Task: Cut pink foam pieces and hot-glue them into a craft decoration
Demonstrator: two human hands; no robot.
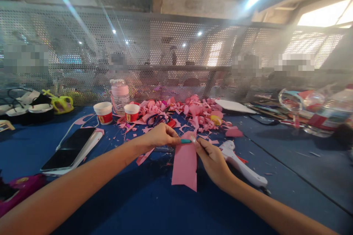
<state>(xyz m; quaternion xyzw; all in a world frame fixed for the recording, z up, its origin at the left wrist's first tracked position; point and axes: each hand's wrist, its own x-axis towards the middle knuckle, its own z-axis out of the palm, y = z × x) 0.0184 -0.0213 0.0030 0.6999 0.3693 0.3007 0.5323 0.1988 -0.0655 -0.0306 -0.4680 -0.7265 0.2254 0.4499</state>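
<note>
A strip of pink paper (184, 167) hangs between my hands, its lower end cut to an uneven edge. My left hand (162, 134) pinches it near the top; the long teal tip at the thumb looks like a fingernail. On the other side, my right hand (212, 156) grips the strip's upper right edge between thumb and fingers. Both hands are closed, and their fingertips almost meet. Just right of my right hand lies a white long-handled tool (245, 169), perhaps a hot glue gun. Behind the hands spreads a heap of pink paper scraps (193, 110).
Two paper cups (103, 113) and a pink-topped bottle (120, 95) stand behind my left hand. A phone (70, 148) lies at left on the blue table (132, 205). Bottles (331, 114) crowd the right. A perforated metal screen (171, 51) rises at the back.
</note>
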